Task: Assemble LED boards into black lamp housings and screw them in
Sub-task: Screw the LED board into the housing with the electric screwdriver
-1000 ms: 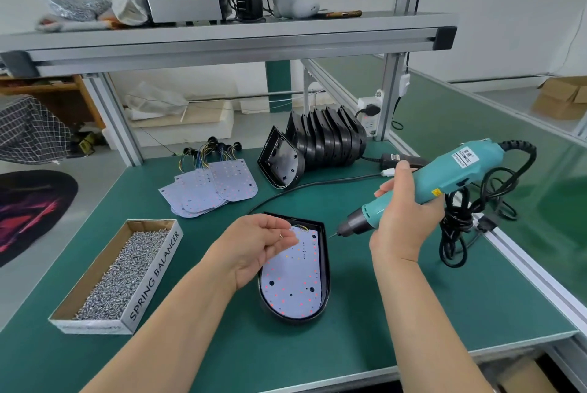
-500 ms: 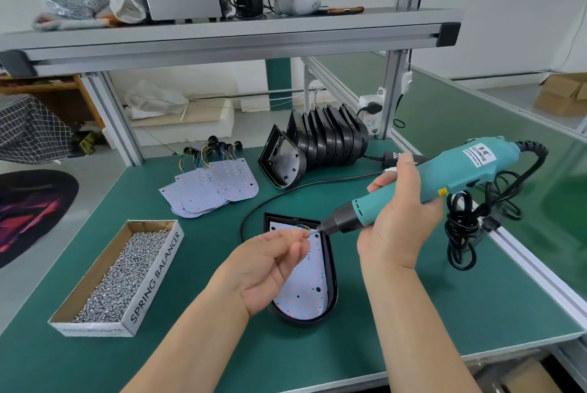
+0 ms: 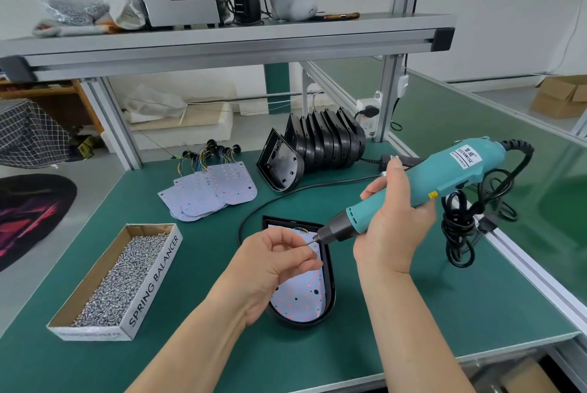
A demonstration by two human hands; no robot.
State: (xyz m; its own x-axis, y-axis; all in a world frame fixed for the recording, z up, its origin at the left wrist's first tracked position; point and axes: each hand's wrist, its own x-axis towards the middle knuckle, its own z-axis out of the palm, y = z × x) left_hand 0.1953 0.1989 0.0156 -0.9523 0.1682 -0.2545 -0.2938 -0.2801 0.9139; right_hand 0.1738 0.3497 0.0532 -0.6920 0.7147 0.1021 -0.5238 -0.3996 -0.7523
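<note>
LED board in housing; right hand grips screwdriver, left hand pinched, hold unclear

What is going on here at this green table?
A person is fastening an LED board into a black lamp housing lying on the table. The right hand holds a teal electric screwdriver with its tip over the board's top end. The left hand pinches something tiny at that tip, probably a screw.

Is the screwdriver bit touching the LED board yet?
Cannot tell. In the head view the screwdriver bit ends at the left hand's pinched fingertips over the LED board; the single angle shows no clear gap or contact.
</note>
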